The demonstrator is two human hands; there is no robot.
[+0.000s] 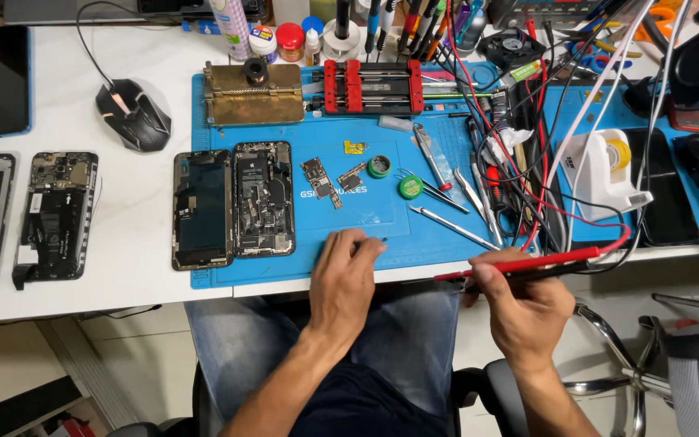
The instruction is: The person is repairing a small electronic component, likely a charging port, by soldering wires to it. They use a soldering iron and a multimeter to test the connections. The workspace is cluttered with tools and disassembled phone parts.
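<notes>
1. The blue mat (366, 218) covers the middle of the white table (123, 235), and both hands sit at its near edge, above the person's lap.
2. An opened phone (263, 199) lies face-up on the mat with its insides showing, and its detached screen (202, 210) lies just beside it on the left; both are up and to the left of the left hand, near but not touching it.
3. Another stripped phone (56, 215) rests on the bare table, well apart from both hands (a black mouse (133, 114) sits beyond it).
4. The right hand (519, 311) is closed around a red probe (527, 264) and a black probe (519, 277), held together like two pens, their tips pointing left toward the left hand.
5. The left hand (343, 283) rests knuckles-up on the mat's front edge, fingers curled in; it seems to pinch a small dark part (383, 240) at its fingertips, though that is too tiny to tell for sure.
6. Two small circuit boards (321, 181) lie on the mat above the left hand, apart from it.
7. Tweezers (453, 227) lie on the mat between the two hands, a little farther back, untouched.
</notes>
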